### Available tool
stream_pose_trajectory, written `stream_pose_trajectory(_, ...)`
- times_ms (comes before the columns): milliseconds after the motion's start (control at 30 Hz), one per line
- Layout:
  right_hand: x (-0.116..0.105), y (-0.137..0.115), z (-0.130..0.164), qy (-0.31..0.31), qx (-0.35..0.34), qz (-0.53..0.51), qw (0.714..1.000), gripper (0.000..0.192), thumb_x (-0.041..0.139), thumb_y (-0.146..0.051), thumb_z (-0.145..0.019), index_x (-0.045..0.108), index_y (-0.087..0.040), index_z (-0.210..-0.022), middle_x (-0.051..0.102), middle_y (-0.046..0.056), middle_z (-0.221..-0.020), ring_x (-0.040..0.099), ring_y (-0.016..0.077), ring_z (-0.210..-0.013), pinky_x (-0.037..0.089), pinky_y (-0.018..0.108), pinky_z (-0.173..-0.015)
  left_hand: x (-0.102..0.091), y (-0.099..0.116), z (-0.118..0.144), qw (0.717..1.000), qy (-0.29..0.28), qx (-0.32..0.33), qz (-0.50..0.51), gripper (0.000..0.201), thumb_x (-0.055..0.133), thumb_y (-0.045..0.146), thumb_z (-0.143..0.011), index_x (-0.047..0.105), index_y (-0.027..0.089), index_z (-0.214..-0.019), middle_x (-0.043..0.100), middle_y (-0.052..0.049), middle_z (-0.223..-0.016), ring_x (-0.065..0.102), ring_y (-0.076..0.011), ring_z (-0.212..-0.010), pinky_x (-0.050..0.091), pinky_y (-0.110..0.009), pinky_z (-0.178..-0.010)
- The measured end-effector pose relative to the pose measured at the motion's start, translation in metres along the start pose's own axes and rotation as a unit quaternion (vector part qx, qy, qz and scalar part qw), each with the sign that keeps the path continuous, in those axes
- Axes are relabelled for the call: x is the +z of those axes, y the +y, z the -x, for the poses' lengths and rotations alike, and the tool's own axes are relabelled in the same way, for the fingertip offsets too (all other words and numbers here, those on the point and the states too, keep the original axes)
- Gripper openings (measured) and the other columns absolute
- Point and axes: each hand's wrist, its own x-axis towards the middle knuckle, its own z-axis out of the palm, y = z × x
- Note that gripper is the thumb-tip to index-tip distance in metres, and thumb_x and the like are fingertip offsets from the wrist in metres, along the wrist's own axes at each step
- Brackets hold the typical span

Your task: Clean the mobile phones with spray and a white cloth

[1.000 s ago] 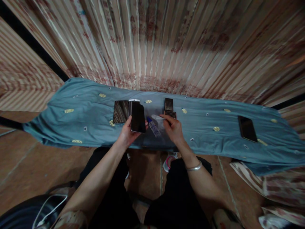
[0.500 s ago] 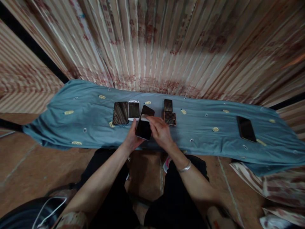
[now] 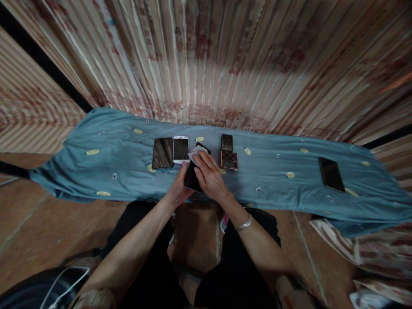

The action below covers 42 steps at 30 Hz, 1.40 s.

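Note:
My left hand (image 3: 179, 187) grips a dark smartphone (image 3: 192, 179) by its lower left side, above the cloth-covered table. Pressed against the phone's upper part is a thin white wipe (image 3: 195, 152), under the fingers of my right hand (image 3: 210, 175). That hand covers much of the screen. Just left of the held phone lies a white phone (image 3: 181, 149) with a dark screen, and beside it a larger black phone (image 3: 162, 153). To the right are a small dark phone (image 3: 227, 142) and, touching its lower end, a copper-edged dark device (image 3: 229, 160).
A blue patterned cloth (image 3: 277, 189) covers the long narrow table. Another dark phone (image 3: 331, 174) lies toward its right end. Striped curtains (image 3: 199, 64) hang behind. At the lower left a white cable (image 3: 75, 281) rests on a dark round object.
My right hand has slid and flattened over the phone, and more of the white wipe now shows at its top. The held phone stays in my left hand; the other phones lie still.

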Motion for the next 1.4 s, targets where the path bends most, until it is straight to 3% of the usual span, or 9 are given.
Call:
stream_pose_trajectory(133, 0.003, -0.003, 0.003, -0.008, -0.015, -0.015, 1.0, 0.047, 0.039, -0.026, -0.105, 0.054, -0.017, -0.148, 0.055, 0.013, -0.153, 0.043, 0.026, -0.148, 0.038, 0.051, -0.126, -0.001, 0.002, -0.002, 1.0, 0.018, 0.015, 0.005, 0.047, 0.038, 0.045, -0.106, 0.066, 0.02, -0.134, 0.077, -0.009, -0.119, 0.071, -0.0238, -0.114, 0.056, -0.035, -0.099)
stream_pose_trajectory(333, 0.005, 0.002, 0.004, -0.019, -0.047, -0.049, 0.998, 0.051, 0.038, -0.016, -0.1, 0.055, -0.02, -0.148, 0.057, 0.01, -0.151, 0.048, 0.0229, -0.144, 0.042, 0.048, -0.123, -0.003, 0.002, -0.005, 0.999, 0.01, 0.037, 0.006, 0.042, 0.046, 0.04, -0.104, 0.066, 0.019, -0.135, 0.076, -0.008, -0.12, 0.071, -0.0224, -0.113, 0.055, -0.034, -0.1)
stream_pose_trajectory(467, 0.002, 0.016, -0.002, 0.007, -0.023, -0.034, 0.999, 0.05, 0.039, -0.016, -0.099, 0.057, -0.017, -0.146, 0.055, 0.013, -0.153, 0.048, 0.0256, -0.143, 0.042, 0.049, -0.121, 0.001, -0.005, -0.005, 0.999, 0.008, 0.031, -0.01, 0.038, 0.048, 0.037, -0.103, 0.07, 0.018, -0.127, 0.078, -0.008, -0.114, 0.072, -0.0228, -0.109, 0.055, -0.034, -0.097)
stream_pose_trajectory(700, -0.002, 0.035, -0.017, 0.035, 0.041, -0.006, 0.999, 0.053, 0.041, -0.014, -0.098, 0.055, -0.022, -0.148, 0.056, 0.013, -0.152, 0.051, 0.0269, -0.14, 0.039, 0.053, -0.122, 0.001, -0.012, -0.003, 0.998, -0.008, -0.022, -0.058, 0.034, 0.053, 0.04, -0.102, 0.076, 0.016, -0.108, 0.079, -0.008, -0.089, 0.074, -0.0213, -0.083, 0.058, -0.032, -0.079)
stream_pose_trajectory(900, 0.004, 0.025, -0.013, 0.023, -0.011, 0.003, 1.0, 0.058, 0.039, -0.01, -0.095, 0.054, -0.022, -0.15, 0.056, 0.011, -0.153, 0.051, 0.0253, -0.141, 0.043, 0.049, -0.12, 0.0, -0.011, -0.012, 0.999, 0.006, 0.026, -0.041, 0.032, 0.05, 0.033, -0.102, 0.075, 0.015, -0.115, 0.079, -0.008, -0.102, 0.073, -0.022, -0.101, 0.055, -0.034, -0.093)
stream_pose_trajectory(1033, 0.001, 0.025, -0.015, 0.031, -0.013, 0.023, 0.999, 0.055, 0.036, -0.01, -0.097, 0.055, -0.019, -0.148, 0.057, 0.012, -0.151, 0.051, 0.0245, -0.141, 0.043, 0.047, -0.12, -0.002, -0.013, -0.015, 0.997, 0.006, 0.032, -0.073, 0.03, 0.059, 0.033, -0.098, 0.073, 0.016, -0.117, 0.079, -0.008, -0.097, 0.073, -0.0242, -0.099, 0.057, -0.034, -0.09)
stream_pose_trajectory(1200, -0.008, 0.034, -0.022, 0.068, 0.018, 0.031, 0.997, 0.054, 0.035, -0.011, -0.099, 0.056, -0.019, -0.147, 0.06, 0.014, -0.147, 0.053, 0.0253, -0.138, 0.044, 0.05, -0.119, -0.007, -0.018, -0.014, 0.989, -0.017, 0.017, -0.146, 0.026, 0.065, 0.039, -0.093, 0.075, 0.016, -0.1, 0.076, -0.008, -0.077, 0.074, -0.0245, -0.083, 0.057, -0.031, -0.075)
stream_pose_trajectory(1400, -0.006, 0.041, -0.023, 0.104, 0.039, 0.026, 0.993, 0.048, 0.036, -0.016, -0.102, 0.058, -0.02, -0.144, 0.067, 0.014, -0.138, 0.06, 0.0245, -0.13, 0.049, 0.049, -0.114, -0.013, -0.018, -0.015, 0.983, -0.039, 0.017, -0.179, 0.036, 0.072, 0.052, -0.086, 0.074, 0.016, -0.081, 0.073, -0.008, -0.068, 0.074, -0.0258, -0.08, 0.055, -0.03, -0.066)
